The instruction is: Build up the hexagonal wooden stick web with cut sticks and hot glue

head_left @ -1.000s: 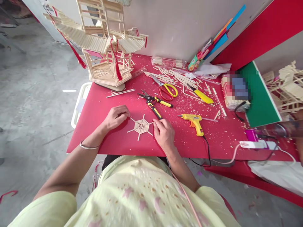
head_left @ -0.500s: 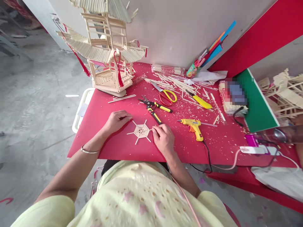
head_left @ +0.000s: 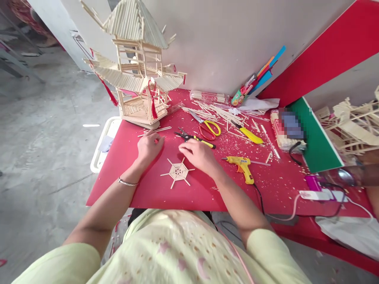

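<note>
A small web-shaped piece of thin wooden sticks (head_left: 179, 172), a hexagon with spokes poking out, lies flat on the red tabletop (head_left: 118, 193). Neither hand touches it. Up and left of it, my left hand (head_left: 149, 146) is loosely curled, thumb and fingertip a little apart, nothing visible between them. Just beyond its knuckles lie a few loose sticks (head_left: 162, 129). My right hand (head_left: 198, 154) hovers above and right of the web, fingers loosely bent and no object seen in them. It covers part of the yellow-and-black pliers (head_left: 187, 137); whether it touches them I cannot tell.
A stick pagoda (head_left: 139, 79) with red tassels stands at the back left. Scissors (head_left: 209, 128), a yellow-handled knife (head_left: 250, 135), scattered sticks (head_left: 219, 112) and a corded glue gun (head_left: 242, 165) lie to the right. A green board (head_left: 319, 146) and power strip (head_left: 315, 195) are further right.
Both hands have moved away from the web's spokes, forward over the table; my right hand also went left, over the pliers. The web stays on the tabletop. The camera view has shifted slightly.
</note>
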Available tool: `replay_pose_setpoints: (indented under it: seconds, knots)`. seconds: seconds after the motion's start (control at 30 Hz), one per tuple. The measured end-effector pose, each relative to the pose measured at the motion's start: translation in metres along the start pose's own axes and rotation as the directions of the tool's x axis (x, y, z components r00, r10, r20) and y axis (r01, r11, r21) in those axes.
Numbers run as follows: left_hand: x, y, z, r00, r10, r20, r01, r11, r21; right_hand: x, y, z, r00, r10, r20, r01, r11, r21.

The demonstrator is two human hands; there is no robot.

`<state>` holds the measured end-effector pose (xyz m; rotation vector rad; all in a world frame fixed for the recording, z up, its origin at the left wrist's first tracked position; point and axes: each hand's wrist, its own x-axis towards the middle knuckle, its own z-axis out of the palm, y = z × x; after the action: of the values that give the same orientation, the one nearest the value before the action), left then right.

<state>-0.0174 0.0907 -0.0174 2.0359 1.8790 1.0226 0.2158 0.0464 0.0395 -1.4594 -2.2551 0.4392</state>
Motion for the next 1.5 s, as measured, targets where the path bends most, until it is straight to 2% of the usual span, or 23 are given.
replay_pose_setpoints:
  seconds: [0.13,0.23,0.43,0.6,0.73,0.8,0.93,1.03,1.17,1.33,1.5]
  knots:
    - [-0.003,-0.010,-0.006,0.999,0.040,-0.011,-0.038,0.992,0.121,0.087,0.008,0.016,0.998,0.025,0.063,-0.014,0.985,-0.174]
    - [-0.003,-0.011,-0.011,0.999,0.040,-0.017,-0.037,0.987,0.153,0.127,0.020,0.032,0.986,0.082,0.142,-0.044,0.966,-0.255]
    - [-0.004,-0.008,-0.010,0.992,0.119,0.034,-0.123,0.981,0.150,0.148,0.032,0.049,0.975,0.057,0.213,0.007,0.957,-0.291]
    - [0.001,-0.012,-0.012,0.978,0.207,0.004,-0.204,0.963,0.174,0.152,0.024,0.043,0.949,-0.062,0.308,0.151,0.950,-0.273]
    - [0.000,-0.013,-0.013,0.972,0.233,0.028,-0.235,0.965,0.115,0.131,0.010,0.024,0.935,-0.227,0.272,0.287,0.936,-0.204]
    - [-0.003,-0.012,-0.012,0.981,0.187,0.045,-0.187,0.982,0.004,0.110,0.006,0.011,0.952,-0.235,0.198,0.269,0.948,-0.168]
    - [-0.007,-0.009,-0.011,0.990,0.118,0.073,-0.100,0.973,-0.208,0.049,0.012,-0.011,0.998,-0.057,-0.012,0.056,0.993,-0.107]
    - [-0.008,-0.005,-0.012,0.988,0.094,0.121,-0.053,0.951,-0.305,-0.002,0.020,-0.016,0.991,0.084,-0.108,-0.088,0.996,-0.033]
    - [-0.011,0.002,-0.015,0.980,0.089,0.178,-0.023,0.938,-0.345,-0.055,0.021,-0.008,0.960,0.180,-0.215,-0.165,0.983,0.084]
    - [-0.021,0.005,-0.016,0.961,0.128,0.245,-0.038,0.939,-0.341,-0.081,0.016,-0.003,0.938,0.230,-0.257,-0.237,0.972,0.006]
    - [-0.036,0.007,-0.016,0.935,0.176,0.309,-0.057,0.933,-0.357,-0.092,0.010,-0.002,0.947,0.218,-0.234,-0.229,0.973,-0.019]
